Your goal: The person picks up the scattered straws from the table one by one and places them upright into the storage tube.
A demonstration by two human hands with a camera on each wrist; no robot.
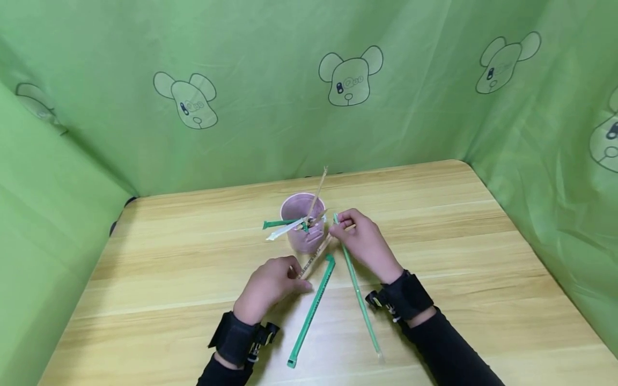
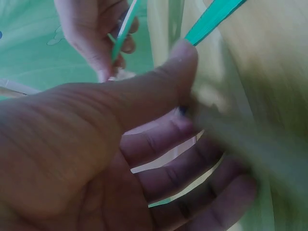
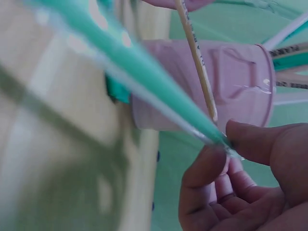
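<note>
My right hand (image 1: 362, 236) pinches one end of a green straw in a clear wrapper (image 3: 159, 91), which slants down toward the table. My left hand (image 1: 272, 284) has its thumb and curled fingers at the lower end of a brown straw printed with dark letters (image 1: 316, 258). This straw's other end reaches my right fingertips; whether they pinch it too I cannot tell. Behind both hands stands a pink cup (image 3: 236, 82) holding several straws, brown, white and green. A green wrapped straw with dark print (image 1: 313, 316) lies on the table between my forearms.
The wooden table (image 1: 169, 257) has rounded back corners. Green curtains (image 1: 270, 128) with bear-head drawings hang behind it and at both sides. Straws jut out of the cup to the left and upward.
</note>
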